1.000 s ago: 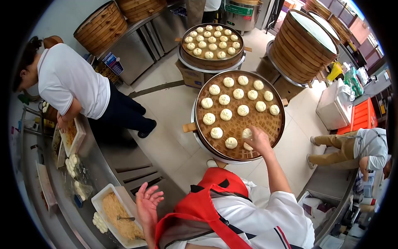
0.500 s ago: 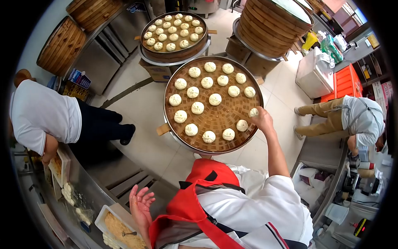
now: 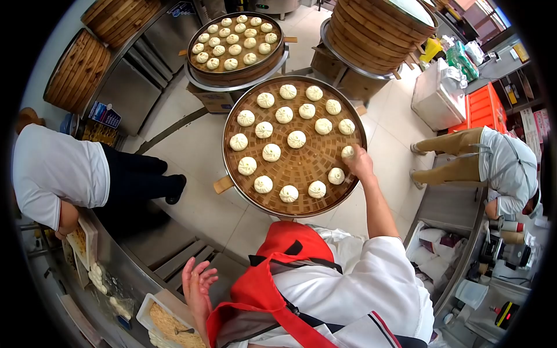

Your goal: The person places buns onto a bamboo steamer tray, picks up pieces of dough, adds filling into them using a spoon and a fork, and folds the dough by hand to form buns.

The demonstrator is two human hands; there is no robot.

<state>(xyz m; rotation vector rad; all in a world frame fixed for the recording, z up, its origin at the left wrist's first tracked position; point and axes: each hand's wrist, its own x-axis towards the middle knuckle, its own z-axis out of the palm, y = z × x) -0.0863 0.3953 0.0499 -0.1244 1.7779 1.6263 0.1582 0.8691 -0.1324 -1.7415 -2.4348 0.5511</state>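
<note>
The right hand [image 3: 361, 164] reaches across the near right edge of the round steamer tray [image 3: 318, 164]. Its grip seems to be grasping one bun [image 3: 346, 152] with the fingertips, at the side which faces the right edge. Whether the bun already sits with its full weight on the woven bottom, I cannot tell from above.

This bun is close to the right edge, between the upper neighbour [image 3: 346, 126] and the lower neighbour [image 3: 336, 176], and it touches neither of them. To do this well, I would judge, the pressure should be light and low on the side, because the dough looks soft and the pleats on top could be flattened. The base should meet the weave flat, with similar gaps to both neighbours and a little room from the rim. The fingers should open sideways before they rise, so the bun is not dragged. The wrist must be careful with the lower neighbour, which lies just beside it.

The left hand [image 3: 198, 288] is released, with fingers spread and nothing in it, near the right edge of the white tub [image 3: 172, 298] at the worktop.
</note>
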